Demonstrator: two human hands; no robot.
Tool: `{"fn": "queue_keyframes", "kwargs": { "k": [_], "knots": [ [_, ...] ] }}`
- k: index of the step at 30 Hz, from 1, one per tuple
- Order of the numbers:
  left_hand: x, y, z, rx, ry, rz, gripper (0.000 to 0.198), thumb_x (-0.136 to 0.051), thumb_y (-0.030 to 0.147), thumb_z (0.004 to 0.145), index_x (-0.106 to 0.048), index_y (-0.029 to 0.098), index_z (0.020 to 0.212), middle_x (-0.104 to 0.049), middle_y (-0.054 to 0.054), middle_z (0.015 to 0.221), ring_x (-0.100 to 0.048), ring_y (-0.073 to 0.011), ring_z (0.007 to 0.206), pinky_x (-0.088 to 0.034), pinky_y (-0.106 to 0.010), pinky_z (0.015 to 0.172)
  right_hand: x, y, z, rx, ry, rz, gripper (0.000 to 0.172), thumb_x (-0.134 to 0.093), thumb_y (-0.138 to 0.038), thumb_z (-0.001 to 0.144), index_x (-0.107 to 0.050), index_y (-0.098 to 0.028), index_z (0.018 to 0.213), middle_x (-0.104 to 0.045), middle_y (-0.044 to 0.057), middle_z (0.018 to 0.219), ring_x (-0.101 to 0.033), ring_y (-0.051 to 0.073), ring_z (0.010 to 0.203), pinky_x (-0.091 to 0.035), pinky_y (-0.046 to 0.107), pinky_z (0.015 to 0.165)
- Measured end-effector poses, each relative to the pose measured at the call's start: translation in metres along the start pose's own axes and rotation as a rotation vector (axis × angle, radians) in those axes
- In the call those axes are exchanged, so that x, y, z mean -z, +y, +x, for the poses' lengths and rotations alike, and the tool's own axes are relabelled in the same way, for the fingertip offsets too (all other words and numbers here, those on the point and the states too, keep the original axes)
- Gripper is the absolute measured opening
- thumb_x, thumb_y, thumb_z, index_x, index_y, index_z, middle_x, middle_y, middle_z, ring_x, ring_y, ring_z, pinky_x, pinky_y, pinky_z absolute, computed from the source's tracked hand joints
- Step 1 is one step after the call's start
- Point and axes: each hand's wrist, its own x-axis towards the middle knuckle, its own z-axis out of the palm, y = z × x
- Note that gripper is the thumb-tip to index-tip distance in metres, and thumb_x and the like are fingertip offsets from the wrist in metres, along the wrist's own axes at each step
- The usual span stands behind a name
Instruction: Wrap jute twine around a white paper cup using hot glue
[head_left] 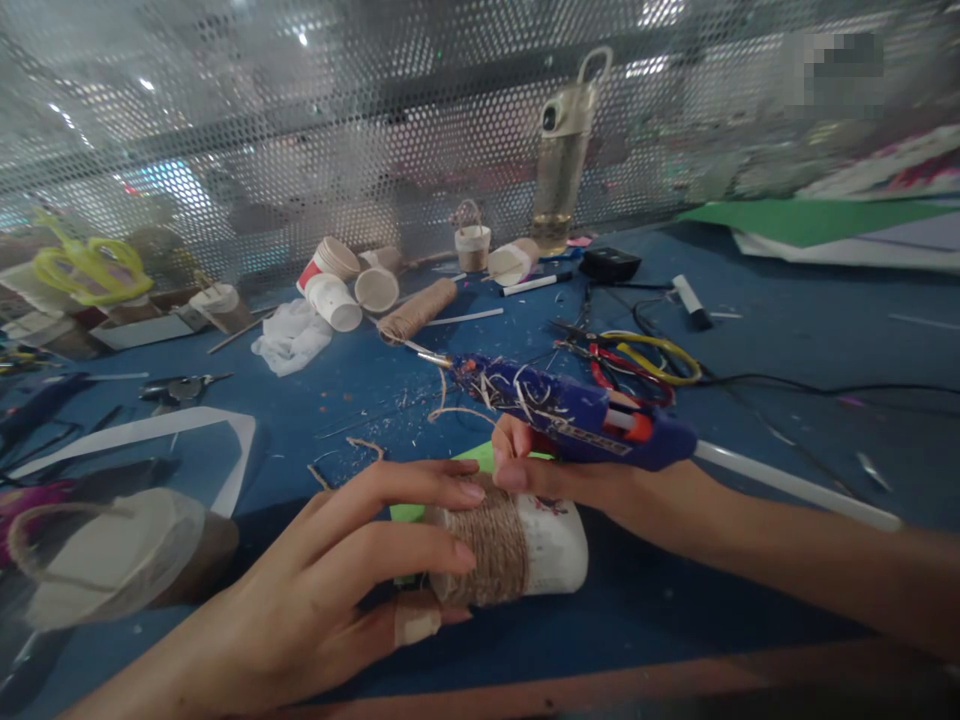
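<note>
A white paper cup point(556, 545) lies on its side near me, brown twine point(491, 545) wound round much of it. My left hand point(367, 560) curves over the cup's left end, fingers on the twine, a bandage on one finger. My right hand point(540, 470) is closed under a blue hot glue gun point(551, 405), seemingly round its handle, which is mostly hidden. Its thumb and fingertip meet at the cup's upper edge, by the twine. The gun's metal nozzle points left, and a white glue stick point(795, 485) sticks out of its back. Bright green paper point(409, 512) shows behind the cup.
A twine roll point(418, 310), several paper cups point(334, 300) and a crumpled plastic bag point(292, 337) lie behind. Pliers point(630, 360) and black cords are on the right. A bottle point(561, 160) stands by the perforated metal screen. A handled cup point(120, 555) lies at left.
</note>
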Motion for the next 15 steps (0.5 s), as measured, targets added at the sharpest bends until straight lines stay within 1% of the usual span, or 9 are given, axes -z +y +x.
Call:
{"fn": "queue_keyframes", "kwargs": {
  "k": [4, 6, 9, 11, 13, 15],
  "knots": [
    [0.0006, 0.0003, -0.0015, 0.009, 0.002, 0.006, 0.038, -0.072, 0.013, 0.102, -0.058, 0.027, 0.134, -0.064, -0.007, 0.146, -0.061, -0.0207, 0.146, -0.056, -0.031, 0.118, 0.0014, 0.0017, 0.0006, 0.022, -0.020, -0.013, 0.037, -0.100, -0.033, 0.070, -0.065, -0.021, 0.070, -0.064, -0.007, 0.067, -0.053, 0.008, 0.056, -0.048, 0.025, 0.060],
    [0.0009, 0.0000, -0.0008, 0.023, 0.007, 0.002, 0.040, -0.073, 0.013, 0.101, -0.058, 0.028, 0.135, -0.065, -0.007, 0.145, -0.063, -0.0226, 0.144, -0.059, -0.033, 0.115, 0.0029, 0.0016, 0.0008, 0.047, -0.012, -0.027, 0.038, -0.099, -0.037, 0.071, -0.064, -0.022, 0.070, -0.065, -0.006, 0.071, -0.054, 0.009, 0.058, -0.050, 0.027, 0.062],
    [0.0015, -0.0001, 0.0017, 0.047, 0.022, -0.003, 0.044, -0.074, 0.014, 0.100, -0.055, 0.029, 0.137, -0.066, -0.007, 0.142, -0.066, -0.0217, 0.140, -0.059, -0.031, 0.112, 0.0052, 0.0000, 0.0006, 0.082, 0.010, -0.140, 0.041, -0.094, -0.050, 0.076, -0.063, -0.024, 0.070, -0.067, -0.003, 0.078, -0.060, 0.015, 0.069, -0.052, 0.032, 0.071],
    [0.0020, 0.0001, 0.0029, 0.054, 0.037, 0.015, 0.045, -0.074, 0.015, 0.099, -0.054, 0.027, 0.138, -0.064, -0.007, 0.142, -0.066, -0.0193, 0.137, -0.057, -0.027, 0.114, 0.0065, -0.0009, 0.0000, 0.111, 0.051, -0.254, 0.045, -0.087, -0.063, 0.079, -0.064, -0.026, 0.072, -0.069, 0.000, 0.083, -0.064, 0.019, 0.078, -0.052, 0.035, 0.075],
    [0.0028, 0.0005, 0.0032, 0.065, 0.051, 0.058, 0.046, -0.075, 0.018, 0.100, -0.054, 0.026, 0.140, -0.061, -0.007, 0.143, -0.065, -0.0174, 0.136, -0.053, -0.025, 0.117, 0.0078, -0.0006, -0.0009, 0.111, 0.119, -0.338, 0.050, -0.080, -0.075, 0.080, -0.066, -0.027, 0.074, -0.070, 0.001, 0.085, -0.064, 0.021, 0.081, -0.051, 0.037, 0.075],
    [0.0041, 0.0006, 0.0028, 0.091, 0.060, 0.110, 0.047, -0.073, 0.019, 0.101, -0.054, 0.027, 0.143, -0.060, -0.007, 0.144, -0.064, -0.0161, 0.135, -0.050, -0.024, 0.119, 0.0093, 0.0009, -0.0015, 0.095, 0.209, -0.387, 0.056, -0.076, -0.083, 0.078, -0.068, -0.028, 0.076, -0.070, 0.002, 0.084, -0.063, 0.023, 0.081, -0.051, 0.039, 0.074]
  ]
}}
